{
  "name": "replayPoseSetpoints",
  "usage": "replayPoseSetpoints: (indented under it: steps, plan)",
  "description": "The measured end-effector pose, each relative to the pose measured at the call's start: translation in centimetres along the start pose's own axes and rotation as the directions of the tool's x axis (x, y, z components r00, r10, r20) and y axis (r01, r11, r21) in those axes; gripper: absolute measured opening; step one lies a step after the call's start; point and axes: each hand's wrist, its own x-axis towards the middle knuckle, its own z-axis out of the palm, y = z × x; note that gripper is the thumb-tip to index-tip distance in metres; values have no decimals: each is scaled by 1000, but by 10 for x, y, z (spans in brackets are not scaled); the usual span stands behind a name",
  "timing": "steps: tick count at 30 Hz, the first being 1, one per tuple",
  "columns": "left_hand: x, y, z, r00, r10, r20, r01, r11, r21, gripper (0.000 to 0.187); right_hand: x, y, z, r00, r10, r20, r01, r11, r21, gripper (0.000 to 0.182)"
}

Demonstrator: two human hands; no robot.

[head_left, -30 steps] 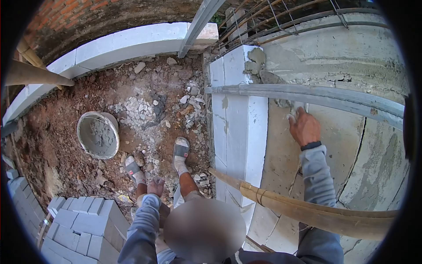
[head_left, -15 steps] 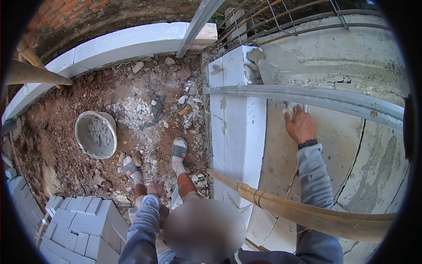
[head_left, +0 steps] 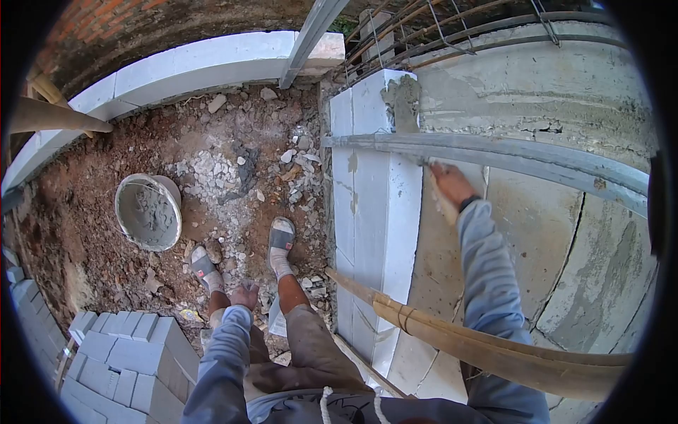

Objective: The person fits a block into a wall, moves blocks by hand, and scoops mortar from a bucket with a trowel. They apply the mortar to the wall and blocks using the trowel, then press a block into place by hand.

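My right hand (head_left: 453, 186) is closed around the handle of a trowel (head_left: 425, 162), just below a metal bar (head_left: 494, 152). The bar hides most of the blade. Wet mortar (head_left: 402, 102) lies on the far end of the white block wall (head_left: 402, 212), beyond the bar. My left hand (head_left: 245, 295) hangs beside my leg with its fingers loosely apart and nothing visible in them. A bucket of grey mortar (head_left: 174, 205) stands on the soil ahead of my feet.
Bamboo strips (head_left: 494, 346) cross low on the right. Stacked grey blocks (head_left: 134, 360) stand at lower left. Rubble (head_left: 212, 173) covers the ground, a low white wall (head_left: 205, 67) curves behind, and steel rebar (head_left: 452, 35) runs along the top right.
My right hand has drawn left toward the block wall, and the trowel blade has come back from beyond the bar. More of the mortar on the wall top shows. The view shifted slightly.
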Motion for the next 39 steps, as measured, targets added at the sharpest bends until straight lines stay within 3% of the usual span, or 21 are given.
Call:
replayPoseSetpoints:
  steps: [2, 4, 7, 9, 13, 15, 17, 19, 20, 22, 23, 25, 27, 30, 33, 35, 37, 39]
  plan:
    - [-14, 22, -8, 1000, -5, -23, 3, 996, -92, 35, -17, 1, 10, 999, -30, 29, 28, 998, 56, 51]
    - [-10, 25, -8, 1000, 17, -22, -18, 997, -74, 37, -25, 3, 21, 996, -63, 66, 55, 991, 119, 53]
    - [-8, 27, -11, 999, 38, 2, -38, 994, -105, 38, -40, 15, 28, 999, -27, 27, 26, 998, 61, 53]
    - [-5, 27, -14, 999, 35, 2, -35, 994, -102, 39, -61, 22, 27, 992, -68, 108, 65, 997, 31, 54]
    - [-6, 24, -27, 999, 43, -14, -44, 994, -101, 39, -90, 20, 0, 1000, -5, -14, 4, 998, -58, 52]
    - [2, 13, -30, 995, 88, -56, -90, 996, -20, 38, -79, 4, -13, 999, 49, 9, -48, 995, -92, 52]
    - [14, -11, -22, 993, 101, -66, -105, 992, -65, 36, -52, 1, -15, 986, -21, -163, 20, 1000, -7, 51]
    - [17, -15, -24, 998, 43, -56, -45, 999, -25, 34, -27, -21, -28, 982, -127, -142, 125, 992, -17, 48]
    - [17, -20, -25, 995, 88, -39, -91, 992, -84, 35, -11, -16, -23, 982, -124, -141, 124, 992, -15, 48]
    - [17, -21, -22, 998, 61, -31, -63, 997, -52, 34, 17, -3, -4, 823, -540, -178, 486, 831, -270, 45]
    - [16, -21, -22, 999, 34, -21, -34, 999, -18, 34, 16, 1, 6, 824, -538, -178, 486, 832, -268, 45]
    - [10, -16, -21, 998, 51, -46, -53, 998, -46, 34, -9, -2, 22, 971, -177, -160, 169, 984, -59, 45]
    - [4, -2, -23, 995, 75, -70, -80, 993, -81, 34, -43, 6, 31, 993, -93, -78, 86, 992, -89, 46]
    - [2, 5, -22, 998, 62, 9, -62, 998, -12, 38, -85, 15, 20, 994, -85, -75, 76, 990, -118, 48]
    - [-4, 25, -32, 995, 82, -51, -85, 995, -53, 33, -90, 15, 9, 999, 8, -49, -13, 995, -97, 50]
    - [4, 17, -27, 995, 86, -49, -88, 995, -42, 32, -57, 12, 8, 981, 70, -180, -64, 997, 40, 48]
    - [11, 7, -24, 995, 84, -51, -86, 996, -31, 32, -1, 6, 0, 984, -132, -120, 114, 982, -151, 45]
    - [15, -3, -23, 999, 19, -41, -20, 1000, -11, 40, 50, 9, 3, 867, -489, -99, 444, 847, -291, 42]
